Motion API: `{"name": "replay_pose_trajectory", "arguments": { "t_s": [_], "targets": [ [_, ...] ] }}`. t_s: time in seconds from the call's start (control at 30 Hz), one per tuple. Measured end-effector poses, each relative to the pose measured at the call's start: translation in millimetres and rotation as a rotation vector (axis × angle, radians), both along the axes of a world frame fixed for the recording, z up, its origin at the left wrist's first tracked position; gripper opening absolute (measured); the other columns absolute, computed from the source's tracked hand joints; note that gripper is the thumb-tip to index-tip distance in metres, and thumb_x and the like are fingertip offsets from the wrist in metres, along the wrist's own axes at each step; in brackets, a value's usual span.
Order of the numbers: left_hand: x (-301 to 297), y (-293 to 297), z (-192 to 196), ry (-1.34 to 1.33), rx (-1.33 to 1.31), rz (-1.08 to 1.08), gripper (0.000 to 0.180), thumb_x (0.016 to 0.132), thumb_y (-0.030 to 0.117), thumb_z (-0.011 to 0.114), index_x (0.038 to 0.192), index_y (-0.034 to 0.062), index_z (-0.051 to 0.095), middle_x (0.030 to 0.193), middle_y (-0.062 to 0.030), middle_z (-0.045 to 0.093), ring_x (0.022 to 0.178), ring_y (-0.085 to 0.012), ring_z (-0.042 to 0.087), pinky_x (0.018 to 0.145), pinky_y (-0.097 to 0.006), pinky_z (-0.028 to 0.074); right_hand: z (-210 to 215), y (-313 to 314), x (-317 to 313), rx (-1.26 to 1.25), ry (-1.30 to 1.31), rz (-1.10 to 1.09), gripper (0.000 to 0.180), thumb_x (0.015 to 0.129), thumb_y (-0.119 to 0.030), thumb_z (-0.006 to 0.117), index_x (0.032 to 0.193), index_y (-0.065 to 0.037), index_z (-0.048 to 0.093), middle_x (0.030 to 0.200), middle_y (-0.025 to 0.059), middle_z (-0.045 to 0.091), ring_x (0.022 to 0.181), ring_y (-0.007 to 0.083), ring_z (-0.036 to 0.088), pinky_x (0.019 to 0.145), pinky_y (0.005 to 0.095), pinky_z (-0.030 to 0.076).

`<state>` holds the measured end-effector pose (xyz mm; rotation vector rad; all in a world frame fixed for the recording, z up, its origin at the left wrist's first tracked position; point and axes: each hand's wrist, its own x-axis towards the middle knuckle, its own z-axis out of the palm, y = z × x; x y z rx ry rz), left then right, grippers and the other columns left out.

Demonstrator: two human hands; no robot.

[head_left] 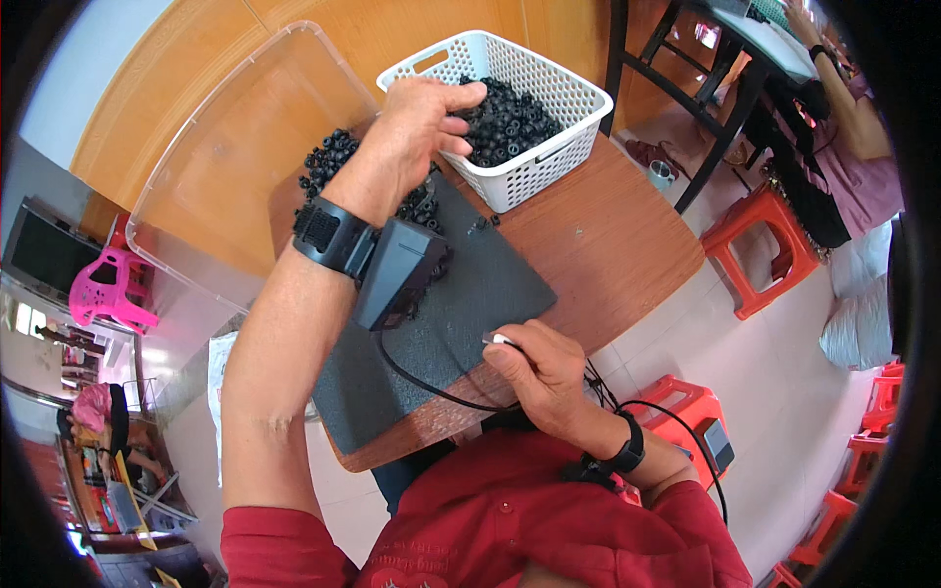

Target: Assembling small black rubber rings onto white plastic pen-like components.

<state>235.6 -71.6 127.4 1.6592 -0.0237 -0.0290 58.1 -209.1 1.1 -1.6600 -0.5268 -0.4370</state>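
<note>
My left hand (pixel 421 122) reaches over the near left rim of a white perforated plastic basket (pixel 578 108). Its fingers are apart, and I see nothing held in them. Inside the basket lies a heap of small black ring-like parts (pixel 510 122). My right hand (pixel 544 377) is closed near the table's front edge, pinching a small tool with a pale tip (pixel 500 340), whose exact kind I cannot make out. More black parts (pixel 333 157) are piled on a dark grey mat (pixel 470 304), partly hidden behind my left forearm.
The mat lies on a brown wooden table (pixel 637 245). A clear plastic bin (pixel 225 167) stands at the left. A black box (pixel 402 274) with a cable is strapped to my left wrist. Red stools (pixel 760 235) are on the right, where another person (pixel 853 147) sits.
</note>
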Motion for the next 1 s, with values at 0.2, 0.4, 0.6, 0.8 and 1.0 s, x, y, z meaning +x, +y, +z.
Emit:
{"name": "replay_pose_trajectory", "arguments": {
  "t_s": [0.2,0.4,0.6,0.8,1.0],
  "targets": [
    [-46,60,-20,-0.025,0.240,-0.005,0.035,0.082,0.014,0.067,0.108,-0.0074,0.058,0.091,-0.0099,0.063,0.074,-0.0133,0.060,0.051,-0.023,0.045,-1,1,3,0.002,0.036,0.012,0.012,0.082,-0.011,0.069,0.084,-0.001,0.063,0.062,0.0088,0.053,0.052,0.0206,0.050,0.047,0.0318,0.038],
    [-139,133,-73,0.046,0.395,0.287,0.016,0.081,0.006,0.064,0.094,-0.0034,0.065,0.080,-0.0056,0.065,0.062,-0.0096,0.056,0.053,-0.021,0.042,-5,8,2,-0.021,0.006,0.047,0.012,0.081,-0.010,0.069,0.083,0.000,0.063,0.061,0.0085,0.052,0.051,0.0197,0.049,0.047,0.0312,0.036],
    [-173,145,-125,-0.192,0.585,0.341,0.034,0.075,-0.004,0.064,0.106,0.0083,0.067,0.084,-0.0040,0.058,0.070,-0.0112,0.054,0.066,-0.025,0.046,-3,21,-5,-0.058,-0.001,0.106,0.012,0.081,-0.010,0.069,0.082,0.000,0.062,0.060,0.0079,0.051,0.050,0.0191,0.047,0.046,0.0313,0.035],
    [-170,141,-141,-0.376,0.866,0.336,0.035,0.070,-0.004,0.068,0.103,0.0066,0.066,0.085,-0.0078,0.060,0.070,-0.0211,0.059,0.067,-0.031,0.048,-5,24,-10,-0.102,-0.008,0.115,0.012,0.081,-0.010,0.070,0.082,-0.001,0.062,0.060,0.0079,0.050,0.050,0.0194,0.048,0.046,0.0314,0.035],
    [-171,137,-142,-0.388,0.845,0.302,0.023,0.071,-0.003,0.069,0.092,0.0016,0.063,0.083,-0.0055,0.058,0.060,-0.0147,0.056,0.058,-0.027,0.045,-1,26,-14,-0.120,0.029,0.132,0.012,0.081,-0.010,0.070,0.082,-0.001,0.063,0.060,0.0081,0.051,0.051,0.0206,0.048,0.047,0.0322,0.036]
  ]
}}
